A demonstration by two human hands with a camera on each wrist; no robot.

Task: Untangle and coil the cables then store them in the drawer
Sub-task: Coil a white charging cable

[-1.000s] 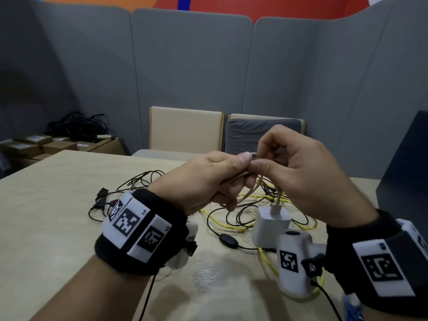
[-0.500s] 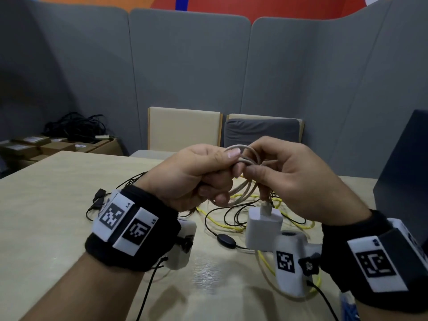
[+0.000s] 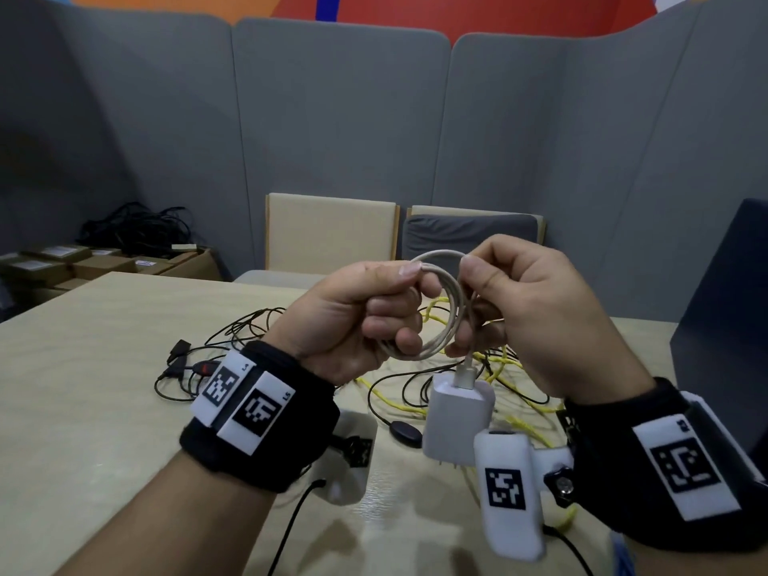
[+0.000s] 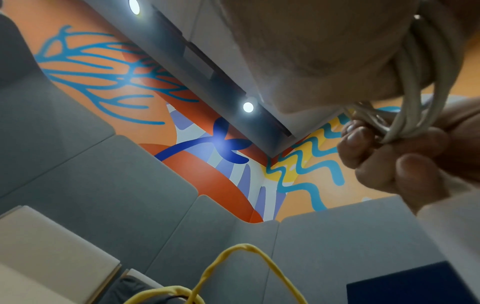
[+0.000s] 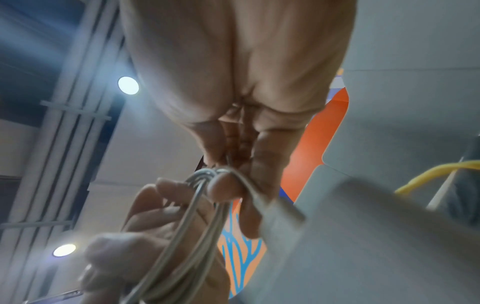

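A white cable [image 3: 449, 309] is wound into a small coil held above the table [image 3: 83, 367]. My left hand [image 3: 365, 313] grips the coil's left side, thumb on top and fingers curled round the strands [image 4: 415, 82]. My right hand [image 3: 528, 313] pinches the coil's right side [image 5: 207, 176]. From the coil a short end drops to a white charger block [image 3: 457, 413] that hangs below the hands. On the table behind lie a tangled yellow cable [image 3: 511, 367] and thin black cables [image 3: 232, 338] with an oval black puck [image 3: 405, 433].
A dark blue panel [image 3: 723, 326] stands at the right table edge. Two chairs [image 3: 332, 230] sit beyond the far edge, against grey partitions. Cardboard boxes [image 3: 83, 264] topped with black cables are stacked at the far left.
Both hands have risen and another loop has been laid on the white coil. The charger block has lifted off the table and now hangs from the cable.
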